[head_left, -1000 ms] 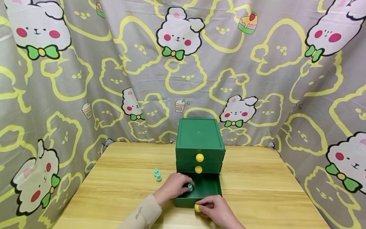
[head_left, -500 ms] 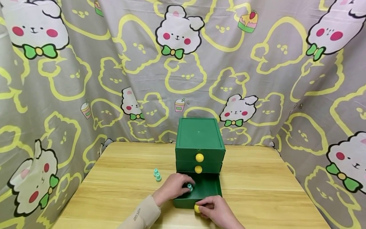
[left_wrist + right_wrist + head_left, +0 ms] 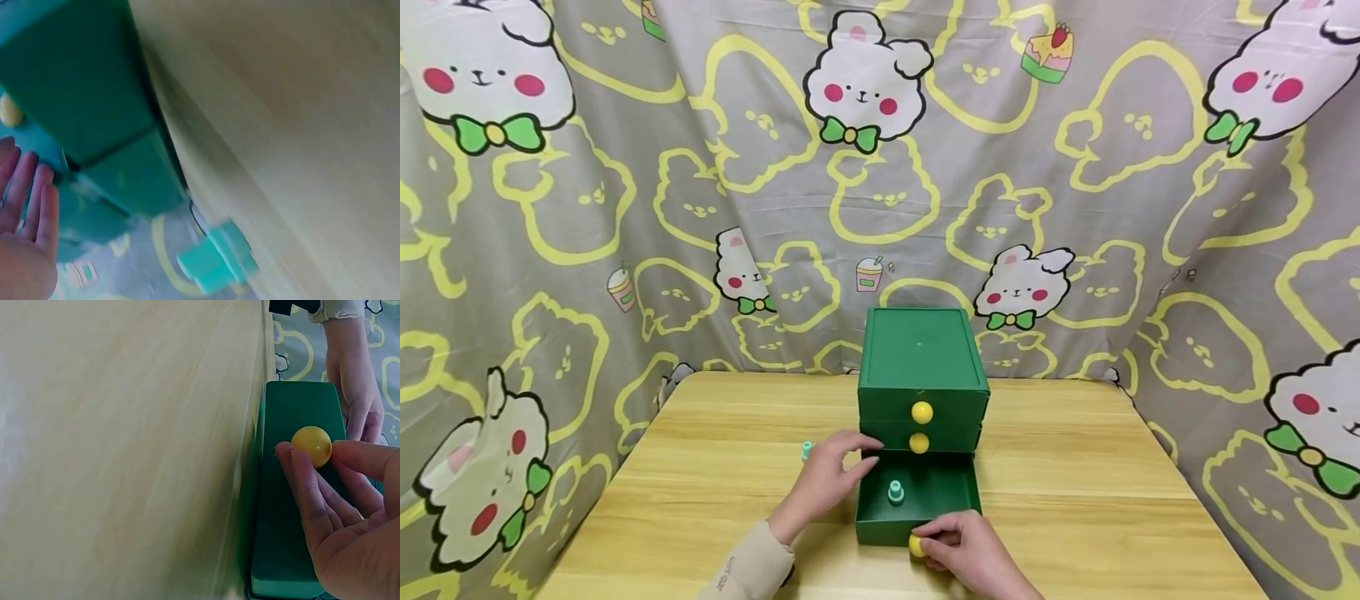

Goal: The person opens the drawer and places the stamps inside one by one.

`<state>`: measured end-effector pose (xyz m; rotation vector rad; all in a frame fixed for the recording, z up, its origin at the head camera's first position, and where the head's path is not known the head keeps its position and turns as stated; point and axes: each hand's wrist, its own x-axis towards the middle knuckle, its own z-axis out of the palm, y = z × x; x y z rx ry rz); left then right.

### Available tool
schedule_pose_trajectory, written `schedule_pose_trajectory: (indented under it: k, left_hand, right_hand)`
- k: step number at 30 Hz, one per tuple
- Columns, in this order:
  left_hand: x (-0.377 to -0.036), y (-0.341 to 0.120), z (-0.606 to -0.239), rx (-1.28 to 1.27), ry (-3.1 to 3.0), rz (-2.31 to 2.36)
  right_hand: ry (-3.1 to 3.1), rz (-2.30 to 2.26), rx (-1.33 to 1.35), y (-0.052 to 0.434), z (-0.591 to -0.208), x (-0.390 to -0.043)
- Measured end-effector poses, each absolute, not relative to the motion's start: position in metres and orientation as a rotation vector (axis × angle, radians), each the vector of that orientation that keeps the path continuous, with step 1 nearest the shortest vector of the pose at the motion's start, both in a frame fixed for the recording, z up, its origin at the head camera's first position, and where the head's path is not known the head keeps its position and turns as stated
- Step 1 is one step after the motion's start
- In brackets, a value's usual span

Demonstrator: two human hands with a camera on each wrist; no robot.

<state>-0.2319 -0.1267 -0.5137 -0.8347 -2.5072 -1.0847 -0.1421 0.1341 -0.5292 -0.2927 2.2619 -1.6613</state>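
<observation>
A green three-drawer cabinet stands on the wooden table, its bottom drawer pulled out. One small teal piece stands inside that drawer. My right hand pinches the drawer's yellow knob, which the right wrist view shows as the knob between thumb and fingers. My left hand hovers empty with fingers straight over the drawer's left rim. Another teal piece lies on the table just left of it, seen blurred as a teal piece in the left wrist view.
Two upper drawers with yellow knobs are closed. A cartoon-print curtain surrounds the table at the back and both sides. Bare wood lies left and right of the cabinet.
My left hand has let go of the teal piece inside the bottom drawer and drawn back up and left. The right hand stays on the knob.
</observation>
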Motion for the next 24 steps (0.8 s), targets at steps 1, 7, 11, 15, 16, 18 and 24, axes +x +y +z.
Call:
schedule_pose_trajectory:
  k: [1,7,11,15,16,18,24]
  left_hand:
    - [-0.232,-0.131,-0.513,-0.804,-2.501,-1.082]
    - [-0.233,-0.159,-0.51,-0.684,-2.515,-1.056]
    - [-0.236,-0.177,-0.509,-0.609,-2.526,-1.084]
    - [-0.243,-0.197,-0.51,-0.52,-2.563,-1.1]
    - [-0.245,-0.202,-0.51,-0.499,-2.577,-1.107]
    - [-0.248,-0.211,-0.512,-0.467,-2.603,-1.132]
    - [-0.256,-0.233,-0.519,-0.414,-2.706,-1.27]
  right_hand:
    - [2.262,-1.663,-0.29,0.134,-0.53,-0.142]
    - [2.266,-1.656,-0.276,0.134,-0.529,-0.142]
    - [2.268,-1.65,-0.276,0.134,-0.528,-0.143]
    - [2.268,-1.653,-0.293,0.134,-0.527,-0.143]
    - [2.268,-1.654,-0.298,0.134,-0.527,-0.144]
    - [2.266,-1.656,-0.307,0.134,-0.526,-0.144]
    - [2.266,-1.659,-0.311,0.135,-0.523,-0.145]
